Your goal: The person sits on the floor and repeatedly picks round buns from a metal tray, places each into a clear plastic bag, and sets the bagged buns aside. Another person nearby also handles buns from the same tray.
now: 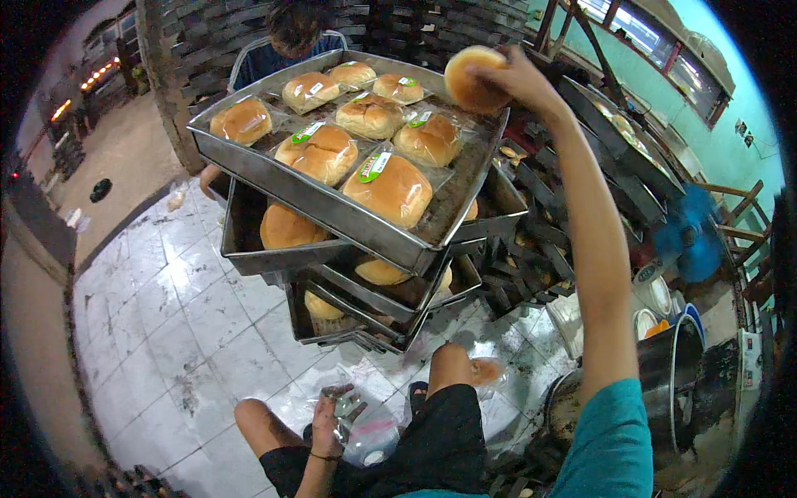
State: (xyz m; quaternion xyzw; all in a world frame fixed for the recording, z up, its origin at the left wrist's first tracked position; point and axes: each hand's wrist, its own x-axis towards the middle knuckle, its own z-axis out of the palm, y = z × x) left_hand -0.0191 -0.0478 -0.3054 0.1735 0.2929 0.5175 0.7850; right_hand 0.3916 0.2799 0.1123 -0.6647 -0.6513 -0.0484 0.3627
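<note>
With the arm stretched out, my right hand (507, 78) grips an unwrapped round bread bun (474, 79) at the top tray's far right corner. Low over my lap, my left hand (333, 414) has its fingers around a clear plastic bag (348, 408). Another clear bag (372, 436) with a pink band lies between my legs. In front of me, the top metal baking tray (311, 205) holds several buns in clear bags, most with green and white labels, such as a wrapped bun (389, 190) near its front corner. It rests skewed on other trays.
Below it, stacked trays (280, 258) hold more buns. Beyond sits another person (296, 37), head bowed. At the right are more trays (622, 143), a blue fan (691, 233) and a large metal pot (660, 373). A bagged bun (487, 371) lies on the tiled floor beside my knee.
</note>
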